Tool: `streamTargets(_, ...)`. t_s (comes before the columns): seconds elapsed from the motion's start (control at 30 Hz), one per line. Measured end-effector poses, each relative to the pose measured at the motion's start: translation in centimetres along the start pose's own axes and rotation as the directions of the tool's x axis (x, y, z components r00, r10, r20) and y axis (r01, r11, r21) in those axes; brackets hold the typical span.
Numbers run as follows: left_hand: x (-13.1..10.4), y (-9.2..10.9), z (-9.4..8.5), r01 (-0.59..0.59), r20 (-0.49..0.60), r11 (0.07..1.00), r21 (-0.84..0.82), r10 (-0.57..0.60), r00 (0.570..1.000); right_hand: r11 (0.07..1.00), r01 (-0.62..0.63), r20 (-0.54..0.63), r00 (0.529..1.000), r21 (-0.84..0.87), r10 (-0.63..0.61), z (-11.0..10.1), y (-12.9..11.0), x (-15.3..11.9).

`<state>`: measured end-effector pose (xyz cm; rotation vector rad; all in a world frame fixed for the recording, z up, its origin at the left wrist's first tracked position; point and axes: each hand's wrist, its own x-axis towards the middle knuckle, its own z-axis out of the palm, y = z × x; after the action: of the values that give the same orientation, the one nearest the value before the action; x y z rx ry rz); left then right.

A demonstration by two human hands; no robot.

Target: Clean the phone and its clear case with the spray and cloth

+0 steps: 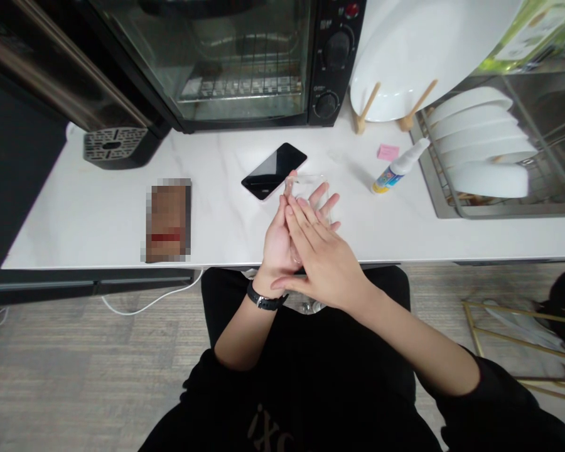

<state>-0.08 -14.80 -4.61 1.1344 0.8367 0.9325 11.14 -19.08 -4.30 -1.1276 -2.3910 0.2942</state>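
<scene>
The person's two hands are together over the near part of the white desk [226, 232], with a clear phone case [307, 186] between them. The left hand [279, 246] holds the case from below, palm turned up and its thumb along the case's left side; three of its fingertips spread out toward the right, at the case's right-hand edge. The left forearm rises from the lower left, with a black wristwatch [267, 302] at the wrist. The right hand [329, 260] is laid flat over the case, palm down. Its four fingers are straight and close together, pointing forward and to the left, while the thumb stands out sideways toward the left wrist. The right forearm slants in from the lower right, bare below a black sleeve [494, 392]. What lies under the right palm is hidden.

Just beyond the case, a smartphone [274, 171] lies slantwise on the desk, its dark screen up. To the right, a white spray bottle [398, 169] with a blue and yellow label stands upright, a pink slip [388, 152] near it. A brown pixelated object [169, 216] rests well apart to the left. Behind, a toaster oven [327, 69] faces the person, and white bowls [484, 138] sit in a dish rack [445, 204] on the far right.
</scene>
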Motion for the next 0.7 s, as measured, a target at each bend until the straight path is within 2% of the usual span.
streamTargets(0.07,-0.3,0.3,-0.2,0.002,0.018,0.937,-0.348,0.005,1.000,1.000,0.009,0.013,1.000,-0.005,-0.009,0.0,-0.7,-1.2)
streamTargets(0.1,-0.4,0.4,-0.3,-0.002,0.006,0.887,-0.462,0.005,1.000,1.000,0.024,0.024,0.999,-0.003,-0.024,0.0,-0.9,-1.8)
streamTargets(0.13,-0.5,0.4,-0.3,-0.016,-0.017,0.864,-0.503,0.009,1.000,0.999,0.041,0.037,0.998,-0.001,-0.041,-0.2,-1.0,-2.3)
streamTargets(0.23,-0.7,0.6,-0.1,-0.042,-0.063,0.858,-0.513,0.012,0.998,0.996,0.092,0.065,0.994,-0.021,-0.091,-0.8,-0.7,-3.8)
streamTargets(0.33,-0.5,0.7,0.2,-0.033,-0.060,0.833,-0.552,-0.001,0.998,0.995,0.072,0.057,0.996,-0.074,-0.068,-1.6,0.6,-4.3)
streamTargets(0.43,-0.1,0.9,0.5,-0.017,-0.067,0.808,-0.589,-0.027,0.997,0.994,0.036,0.036,0.999,-0.103,-0.033,-2.0,2.3,-3.3)
streamTargets(0.57,-0.1,1.1,0.9,0.045,-0.030,0.778,-0.627,-0.082,0.996,0.998,-0.022,-0.046,0.999,-0.066,0.019,-1.8,3.9,-0.9)
streamTargets(0.7,-0.3,1.2,0.4,0.063,-0.021,0.755,-0.652,-0.102,0.995,0.998,-0.002,-0.070,0.998,0.057,0.006,-1.2,2.9,0.0)
